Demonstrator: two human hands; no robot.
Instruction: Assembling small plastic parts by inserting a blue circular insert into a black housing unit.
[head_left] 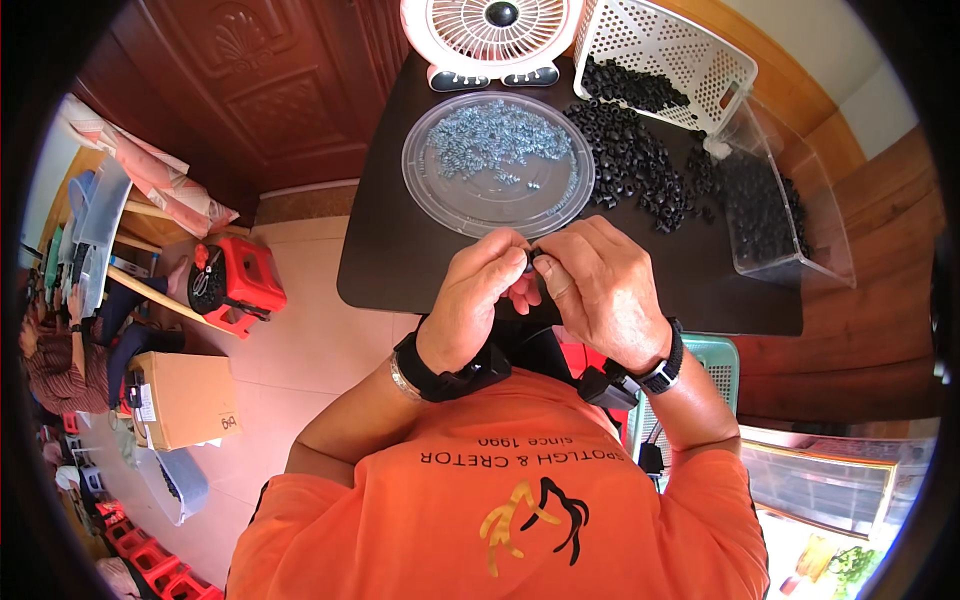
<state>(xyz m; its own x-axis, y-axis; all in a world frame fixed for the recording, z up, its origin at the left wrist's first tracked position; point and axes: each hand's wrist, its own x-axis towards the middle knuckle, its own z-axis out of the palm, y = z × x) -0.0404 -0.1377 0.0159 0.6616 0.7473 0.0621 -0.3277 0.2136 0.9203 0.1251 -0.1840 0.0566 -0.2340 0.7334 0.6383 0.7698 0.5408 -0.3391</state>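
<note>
My left hand (483, 296) and my right hand (603, 293) meet at the table's near edge, with fingers pinched round a small black part (531, 259). Its exact kind is mostly hidden by the fingertips. Just beyond them lies a round clear plastic lid (440, 213) with a spread of tiny bluish metallic pieces (497, 138), perhaps springs or screws, too small to tell. Right of the lid, a pile of small black ring-like parts (632, 160) covers the dark tabletop (385, 237).
A white perforated basket (715, 68) lies tipped at the back right, spilling black parts. Beside it stands a clear plastic bin (775, 262) of black parts. A pink-and-white fan (495, 30) stands at the back. On the left are a red stool (258, 283), a cardboard box (190, 398) and another person (62, 370).
</note>
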